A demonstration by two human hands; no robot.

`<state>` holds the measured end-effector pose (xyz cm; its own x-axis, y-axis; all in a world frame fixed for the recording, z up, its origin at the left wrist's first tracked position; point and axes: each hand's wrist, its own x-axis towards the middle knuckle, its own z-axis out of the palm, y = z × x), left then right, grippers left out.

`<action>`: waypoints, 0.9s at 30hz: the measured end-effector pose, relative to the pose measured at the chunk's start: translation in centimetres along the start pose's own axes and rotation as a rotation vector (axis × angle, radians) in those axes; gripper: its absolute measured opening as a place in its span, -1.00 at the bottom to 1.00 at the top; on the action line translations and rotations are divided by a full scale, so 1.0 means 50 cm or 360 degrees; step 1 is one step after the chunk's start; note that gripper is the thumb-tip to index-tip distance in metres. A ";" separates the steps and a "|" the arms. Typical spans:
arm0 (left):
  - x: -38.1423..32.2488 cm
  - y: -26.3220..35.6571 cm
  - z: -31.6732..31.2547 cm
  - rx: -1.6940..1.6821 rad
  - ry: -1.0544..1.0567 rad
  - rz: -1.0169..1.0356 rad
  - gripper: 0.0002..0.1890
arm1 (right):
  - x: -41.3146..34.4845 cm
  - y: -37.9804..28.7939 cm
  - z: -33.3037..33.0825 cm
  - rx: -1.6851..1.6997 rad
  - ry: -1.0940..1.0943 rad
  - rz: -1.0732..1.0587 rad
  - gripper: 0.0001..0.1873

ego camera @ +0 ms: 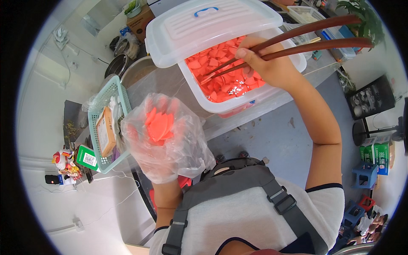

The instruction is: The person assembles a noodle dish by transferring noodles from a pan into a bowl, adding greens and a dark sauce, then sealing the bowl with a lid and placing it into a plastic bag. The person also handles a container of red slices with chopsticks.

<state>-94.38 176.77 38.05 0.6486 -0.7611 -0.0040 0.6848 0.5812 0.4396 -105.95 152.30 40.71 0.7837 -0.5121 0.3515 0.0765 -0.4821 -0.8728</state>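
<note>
My right hand (266,60) grips a pair of long reddish-brown chopsticks (306,32). Their tips dip into red, thin-cut food slices (220,60) lying in shiny liquid inside a white plastic tub (204,102). A translucent lid (213,28) with a blue handle lies askew over the tub's back part. My left hand (156,153), inside a clear plastic bag (191,143), holds up a small heap of the same red slices (159,126), left of the tub and in front of my body. Whether the slices rest in the bag's folds or on its outside, I cannot tell.
A pale green basket (124,95) with a small carton (106,132) stands at the left. Behind it is a large metal basin (137,71). A green printed-code card (87,158) leans beside the basket. Trays and plastic boxes (346,52) stand beyond the tub at the right.
</note>
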 end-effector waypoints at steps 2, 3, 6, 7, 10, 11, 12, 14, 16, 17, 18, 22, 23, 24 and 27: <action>-0.006 -0.013 0.033 0.0175 0.0135 0.0066 -0.31 | -0.007 0.007 -0.015 0.0085 0.0081 0.0002 -0.81; -0.004 -0.017 0.036 0.0165 0.0128 0.0054 -0.30 | -0.013 0.010 -0.031 0.0127 0.0114 -0.0052 -0.80; -0.004 -0.017 0.019 -0.0056 -0.0014 -0.0018 -0.30 | -0.030 -0.005 -0.065 0.0268 0.0299 -0.0035 -0.79; -0.003 -0.016 0.020 -0.0143 -0.0074 -0.0080 -0.30 | -0.037 -0.002 -0.083 0.0294 0.0307 -0.0072 -0.78; 0.006 -0.023 0.027 -0.0227 -0.0140 -0.0185 -0.32 | -0.060 0.003 -0.139 0.0418 0.0408 -0.0188 -0.74; 0.009 -0.025 0.030 -0.0140 -0.0082 -0.0170 -0.33 | -0.071 -0.005 -0.161 0.0468 0.0386 -0.0275 -0.74; 0.016 -0.032 0.040 -0.0066 -0.0054 -0.0194 -0.35 | -0.093 -0.032 -0.191 0.0482 0.0398 -0.0362 -0.73; 0.013 -0.048 0.047 0.0241 -0.0143 0.0095 -0.39 | -0.106 -0.061 -0.202 0.0620 0.0429 -0.0528 -0.72; 0.017 -0.050 0.053 0.0120 -0.0185 0.0019 -0.42 | -0.114 -0.087 -0.216 0.0685 0.0288 -0.0692 -0.72; 0.019 -0.042 0.054 -0.0176 -0.0141 -0.0179 -0.42 | -0.115 -0.098 -0.210 0.0772 0.0276 -0.0699 -0.72; 0.022 -0.035 0.055 -0.0455 -0.0063 -0.0367 -0.43 | -0.112 -0.104 -0.194 0.0884 0.0214 -0.0643 -0.73; 0.032 -0.042 0.046 -0.0211 -0.0166 -0.0271 -0.43 | -0.096 -0.113 -0.138 0.1045 0.0018 -0.0506 -0.73; 0.030 -0.045 0.043 -0.0060 -0.0197 -0.0163 -0.44 | -0.093 -0.116 -0.127 0.1027 0.0039 -0.0493 -0.73; 0.030 -0.047 0.041 0.0076 -0.0213 -0.0066 -0.44 | -0.094 -0.118 -0.123 0.1010 0.0064 -0.0481 -0.72; 0.032 -0.046 0.038 0.0363 -0.0211 0.0156 -0.44 | -0.103 -0.118 -0.166 0.0957 0.0261 -0.0538 -0.72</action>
<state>-95.55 173.69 38.72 0.6486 -0.7443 0.1590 0.5188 0.5853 0.6231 -115.56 151.89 46.88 0.5577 -0.5268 0.6415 0.6635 -0.1815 -0.7259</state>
